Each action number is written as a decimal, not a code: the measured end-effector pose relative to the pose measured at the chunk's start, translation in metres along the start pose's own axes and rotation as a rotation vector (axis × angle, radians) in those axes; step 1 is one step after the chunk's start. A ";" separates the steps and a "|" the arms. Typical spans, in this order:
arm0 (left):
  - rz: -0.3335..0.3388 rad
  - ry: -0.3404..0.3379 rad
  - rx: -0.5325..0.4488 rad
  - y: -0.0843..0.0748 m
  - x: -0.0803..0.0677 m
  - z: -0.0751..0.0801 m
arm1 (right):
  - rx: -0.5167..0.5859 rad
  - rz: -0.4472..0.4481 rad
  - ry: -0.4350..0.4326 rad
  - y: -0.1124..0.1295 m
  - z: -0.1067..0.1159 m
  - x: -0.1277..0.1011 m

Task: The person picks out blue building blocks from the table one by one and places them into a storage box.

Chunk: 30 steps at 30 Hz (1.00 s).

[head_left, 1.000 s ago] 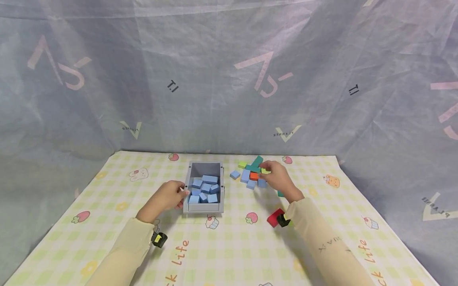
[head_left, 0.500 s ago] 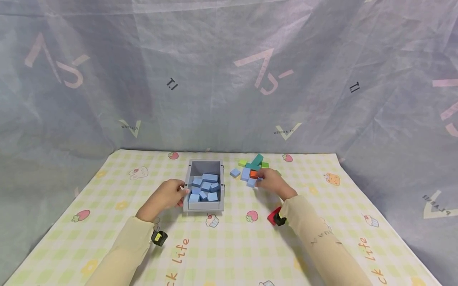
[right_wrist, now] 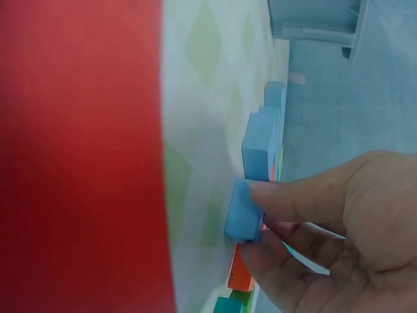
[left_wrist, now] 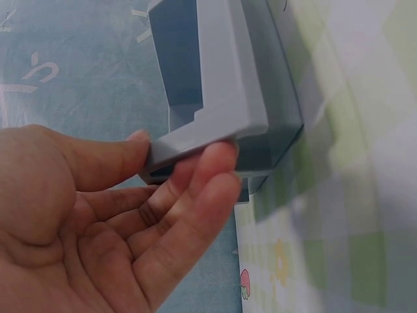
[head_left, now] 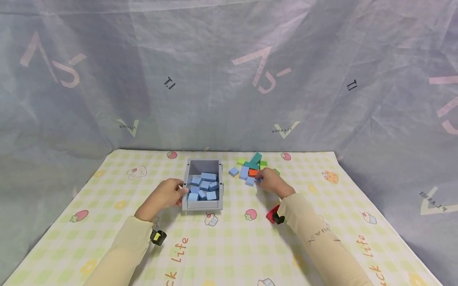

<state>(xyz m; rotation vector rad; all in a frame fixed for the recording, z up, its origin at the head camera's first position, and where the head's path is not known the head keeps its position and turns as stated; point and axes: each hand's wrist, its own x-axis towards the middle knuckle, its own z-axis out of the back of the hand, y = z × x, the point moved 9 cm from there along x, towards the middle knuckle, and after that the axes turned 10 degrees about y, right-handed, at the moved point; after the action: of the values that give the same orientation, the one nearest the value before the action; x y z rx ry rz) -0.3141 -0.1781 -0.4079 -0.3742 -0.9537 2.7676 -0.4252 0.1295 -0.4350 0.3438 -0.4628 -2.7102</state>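
Observation:
My left hand (head_left: pixel 165 194) holds the left rim of a grey plastic box (head_left: pixel 202 205). In the left wrist view the thumb lies on top of that rim and the fingers are curled beneath it. Several light blue blocks (head_left: pixel 208 177) lie inside the box. At the loose pile right of the box, my right hand (head_left: pixel 274 183) pinches a blue block (right_wrist: pixel 244 212) between thumb and fingertip, low over the cloth. Another blue block (right_wrist: pixel 258 145) sits close beside it in the right wrist view, and an orange block (head_left: pixel 253 173) lies by the fingers.
Teal blocks (head_left: pixel 255 158), a lime block (head_left: pixel 241 162) and a green block (head_left: pixel 263 163) lie behind the right hand. A red block (head_left: pixel 272 214) lies partly under the right wrist. A checked cloth (head_left: pixel 222 246) covers the table, and a grey curtain (head_left: pixel 214 99) hangs behind.
My right hand has moved slightly down and left, from the pile's right side onto a blue block at its front. The left hand keeps its hold on the box.

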 end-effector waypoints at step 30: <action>-0.006 -0.007 -0.012 0.001 -0.001 -0.001 | 0.193 -0.003 -0.223 0.007 0.039 -0.019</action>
<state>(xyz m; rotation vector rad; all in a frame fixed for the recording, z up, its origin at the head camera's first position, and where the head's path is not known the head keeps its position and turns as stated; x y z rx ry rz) -0.3132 -0.1785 -0.4096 -0.3631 -0.9713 2.7607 -0.4173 0.1420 -0.3932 0.0911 -0.7901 -2.7247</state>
